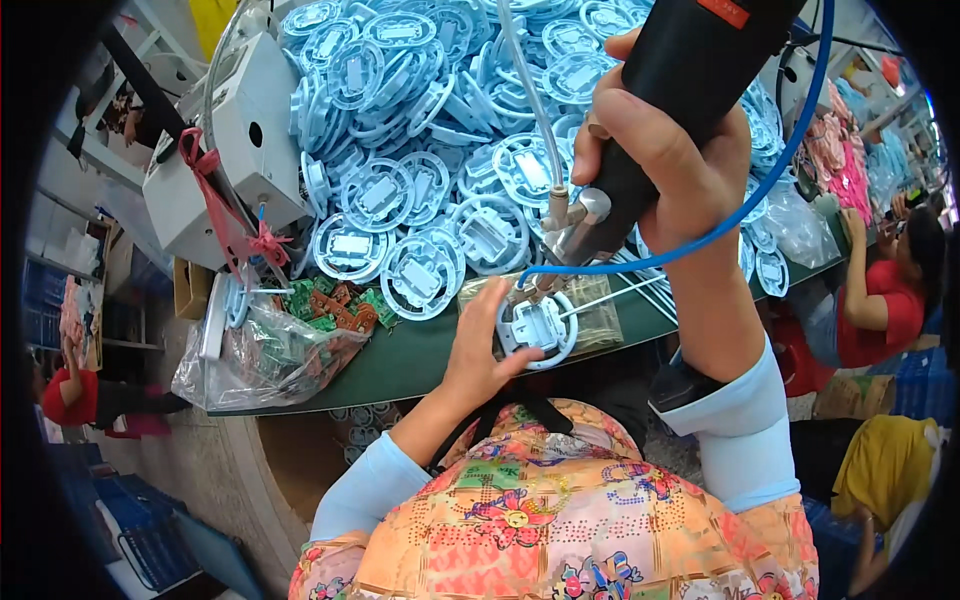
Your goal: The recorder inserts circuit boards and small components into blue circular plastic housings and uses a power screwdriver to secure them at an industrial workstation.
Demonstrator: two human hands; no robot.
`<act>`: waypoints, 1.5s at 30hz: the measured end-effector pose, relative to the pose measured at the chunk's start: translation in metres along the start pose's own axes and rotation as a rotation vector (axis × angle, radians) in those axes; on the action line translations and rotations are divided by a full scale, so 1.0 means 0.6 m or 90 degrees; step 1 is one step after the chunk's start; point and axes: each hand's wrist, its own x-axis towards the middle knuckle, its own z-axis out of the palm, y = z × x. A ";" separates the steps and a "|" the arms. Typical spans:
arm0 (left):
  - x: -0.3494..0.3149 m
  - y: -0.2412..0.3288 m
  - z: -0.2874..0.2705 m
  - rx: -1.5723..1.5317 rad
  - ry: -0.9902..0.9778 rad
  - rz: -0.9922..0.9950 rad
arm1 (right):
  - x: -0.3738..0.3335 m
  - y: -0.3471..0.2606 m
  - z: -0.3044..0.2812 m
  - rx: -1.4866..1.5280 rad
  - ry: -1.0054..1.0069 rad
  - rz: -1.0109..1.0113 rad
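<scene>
My right hand [690,165] is wrapped round the thick black body of a power screwdriver [700,60], tilted with its metal nose downward. A clear hose [530,95] and a bright blue tube [715,232] join its metal end. Under that end, at the table's near edge, is a round light-blue plastic housing [534,328] with a boxy recess in its middle. My left hand [470,350] grips this housing from the left, thumb on its near rim. The metal fittings hide where the screwdriver's tip meets the housing.
A large heap of similar light-blue housings [390,85] covers the green table [380,372]. At left, green and brown circuit boards [335,305] lie by a plastic bag [270,350] and a grey control box [255,150]. Thin white rods [650,292] lie right. People work on both sides.
</scene>
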 end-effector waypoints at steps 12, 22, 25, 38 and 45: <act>0.021 -0.018 -0.042 0.079 0.153 0.124 | 0.025 -0.065 0.007 -0.118 0.100 -0.116; -0.016 -0.023 -0.003 0.130 0.091 0.078 | -0.001 -0.006 0.052 -0.088 0.057 0.010; -0.018 -0.029 0.001 0.182 0.066 0.081 | 0.006 0.014 0.045 -0.076 0.002 -0.037; -0.022 -0.030 0.005 0.142 0.057 0.050 | 0.011 0.069 0.054 -0.099 0.037 -0.080; -0.022 -0.031 0.007 0.118 0.055 0.038 | 0.007 0.052 0.049 -0.141 -0.003 -0.039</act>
